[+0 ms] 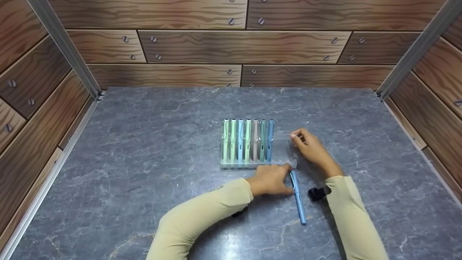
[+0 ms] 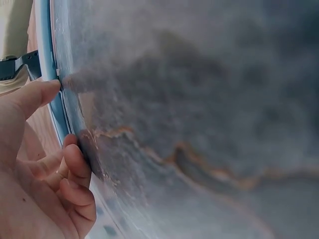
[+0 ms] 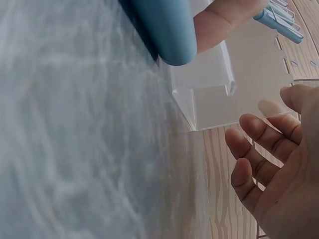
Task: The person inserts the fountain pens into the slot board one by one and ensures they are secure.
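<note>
A clear plastic pen stand [image 1: 281, 150] holds several capped pens side by side, in light green, light blue, pinkish grey, dark green and blue. My right hand [image 1: 312, 150] pinches the right edge of its back panel between thumb and index finger; the other fingers are loosely bent in the right wrist view. My left hand [image 1: 270, 179] is at the stand's front right corner, with its thumb and index finger on a blue pen [image 1: 298, 202]. This pen points toward me from that corner, its clip along the upper part. In the left wrist view, the thumb [image 2: 42, 94] presses its side.
The stand is on a grey marble-patterned tabletop [image 1: 144, 144]. Wood-patterned panels [image 1: 202, 47] wall in the back and both sides, with metal posts [image 1: 68, 47] at the corners. A black wrist device [image 1: 317, 194] sits by the right sleeve.
</note>
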`<action>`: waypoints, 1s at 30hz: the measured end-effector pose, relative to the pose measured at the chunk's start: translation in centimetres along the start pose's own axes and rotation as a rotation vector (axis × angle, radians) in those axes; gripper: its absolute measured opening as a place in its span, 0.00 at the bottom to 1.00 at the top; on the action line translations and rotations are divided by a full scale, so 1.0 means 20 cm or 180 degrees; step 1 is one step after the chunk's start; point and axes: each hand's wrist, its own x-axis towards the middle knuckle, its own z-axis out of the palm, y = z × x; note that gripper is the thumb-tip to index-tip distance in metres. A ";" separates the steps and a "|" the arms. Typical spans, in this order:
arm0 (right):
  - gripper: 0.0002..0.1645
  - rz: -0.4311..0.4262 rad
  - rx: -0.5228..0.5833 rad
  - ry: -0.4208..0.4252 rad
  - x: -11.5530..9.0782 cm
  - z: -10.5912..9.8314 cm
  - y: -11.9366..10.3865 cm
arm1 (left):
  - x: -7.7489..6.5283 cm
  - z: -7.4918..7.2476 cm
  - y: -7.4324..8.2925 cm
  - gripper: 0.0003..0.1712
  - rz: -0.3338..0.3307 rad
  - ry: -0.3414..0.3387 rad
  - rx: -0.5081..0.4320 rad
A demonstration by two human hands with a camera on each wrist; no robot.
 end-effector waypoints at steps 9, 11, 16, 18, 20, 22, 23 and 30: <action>0.17 0.0000 0.0046 0.0016 0.00 0.00 0.00 | 0.00 0.01 0.01 0.34 -0.0076 0.0042 0.0110; 0.16 -0.0023 0.0045 0.0023 0.00 0.00 0.00 | 0.00 0.01 0.02 0.34 -0.0083 0.0053 0.0128; 0.16 -0.0040 0.0034 0.0013 0.01 0.00 0.00 | -0.01 0.01 0.02 0.34 -0.0114 0.0045 0.0088; 0.16 -0.0027 0.0031 0.0005 0.01 0.00 0.00 | -0.01 0.01 0.02 0.35 -0.0121 0.0036 0.0041; 0.17 -0.0032 0.0026 0.0003 0.01 0.00 0.00 | -0.02 0.01 0.02 0.36 -0.0128 0.0030 -0.0001; 0.17 -0.0041 0.0025 0.0013 0.01 0.00 0.00 | -0.02 0.01 0.01 0.36 -0.0099 0.0034 -0.0022; 0.16 -0.0039 0.0025 0.0022 0.01 0.00 0.00 | -0.02 0.01 0.01 0.36 -0.0089 0.0030 -0.0030; 0.17 0.0029 0.0073 -0.0020 0.01 0.00 0.00 | -0.03 -0.01 -0.01 0.38 -0.0040 -0.0033 -0.0236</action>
